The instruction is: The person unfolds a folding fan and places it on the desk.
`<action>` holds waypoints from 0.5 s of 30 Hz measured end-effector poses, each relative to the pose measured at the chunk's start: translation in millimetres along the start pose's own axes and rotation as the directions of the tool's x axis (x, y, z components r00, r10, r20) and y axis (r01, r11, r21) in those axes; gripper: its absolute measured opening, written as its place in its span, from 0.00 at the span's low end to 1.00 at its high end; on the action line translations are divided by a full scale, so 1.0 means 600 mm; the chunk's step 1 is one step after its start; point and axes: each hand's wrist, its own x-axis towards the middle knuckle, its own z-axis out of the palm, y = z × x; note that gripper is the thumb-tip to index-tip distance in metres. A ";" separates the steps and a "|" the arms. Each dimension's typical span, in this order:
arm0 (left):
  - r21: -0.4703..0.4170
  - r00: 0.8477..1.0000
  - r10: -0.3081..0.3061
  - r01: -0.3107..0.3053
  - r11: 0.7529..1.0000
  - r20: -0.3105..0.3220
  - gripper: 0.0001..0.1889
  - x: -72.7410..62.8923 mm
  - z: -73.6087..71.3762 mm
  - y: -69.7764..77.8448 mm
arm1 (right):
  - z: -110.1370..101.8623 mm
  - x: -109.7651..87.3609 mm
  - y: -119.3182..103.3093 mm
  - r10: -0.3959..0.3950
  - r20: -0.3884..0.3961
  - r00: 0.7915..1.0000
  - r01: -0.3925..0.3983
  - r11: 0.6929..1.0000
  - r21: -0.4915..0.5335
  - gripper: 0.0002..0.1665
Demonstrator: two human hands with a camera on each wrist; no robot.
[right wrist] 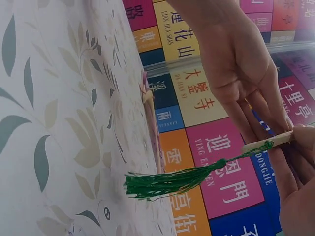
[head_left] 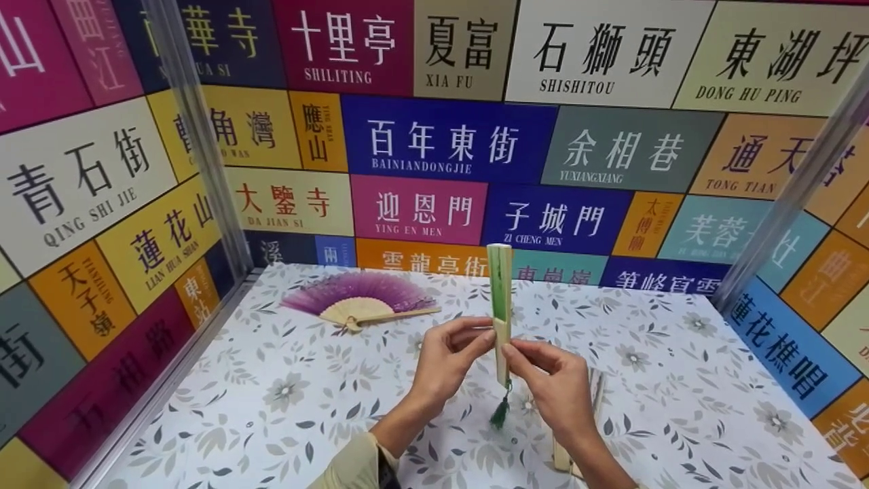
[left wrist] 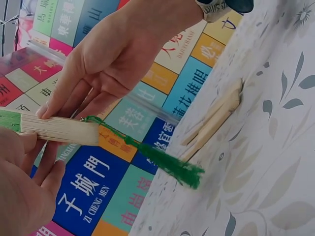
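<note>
A folded green hand fan [head_left: 501, 299] with pale wooden ribs stands upright above the table, held between both hands. On its left side my left hand [head_left: 445, 360] pinches it with thumb and fingertips. From the right, my right hand [head_left: 553, 380] pinches it a little lower, thumb against the ribs. A dark green tassel [head_left: 500, 411] hangs from the fan's lower end; in the left wrist view the tassel [left wrist: 170, 164] dangles by a braided cord. The right wrist view shows the ribs' end [right wrist: 268, 142] between the fingers.
An open purple fan [head_left: 370, 302] lies at the table's back left. Another folded fan with pale wooden sticks [left wrist: 216, 118] lies on the floral tablecloth [head_left: 285, 435], partly hidden behind my right forearm. Sign-covered walls [head_left: 441, 136] enclose the back and sides.
</note>
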 end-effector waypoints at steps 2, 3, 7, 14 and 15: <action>-0.050 1.000 -0.004 0.005 0.999 0.014 0.14 0.001 0.001 -0.001 | -0.001 -0.001 -0.002 0.017 -0.004 1.000 -0.017 1.000 0.024 0.13; -0.072 1.000 -0.006 0.007 0.997 0.020 0.14 0.001 0.001 -0.001 | -0.001 -0.001 -0.002 0.025 -0.004 1.000 -0.025 0.999 0.036 0.13; -0.121 1.000 -0.014 0.017 0.993 0.025 0.15 0.001 0.001 -0.003 | 0.000 0.000 -0.003 0.045 -0.008 0.999 -0.044 0.996 0.077 0.12; -0.155 0.999 -0.017 0.022 0.988 0.035 0.15 0.003 0.000 -0.008 | 0.003 0.001 0.001 0.009 -0.029 1.000 -0.006 0.994 0.106 0.10; -0.159 0.999 -0.015 0.021 0.987 0.036 0.15 0.003 -0.001 -0.008 | 0.004 0.001 0.002 0.006 -0.034 0.999 -0.003 0.994 0.107 0.10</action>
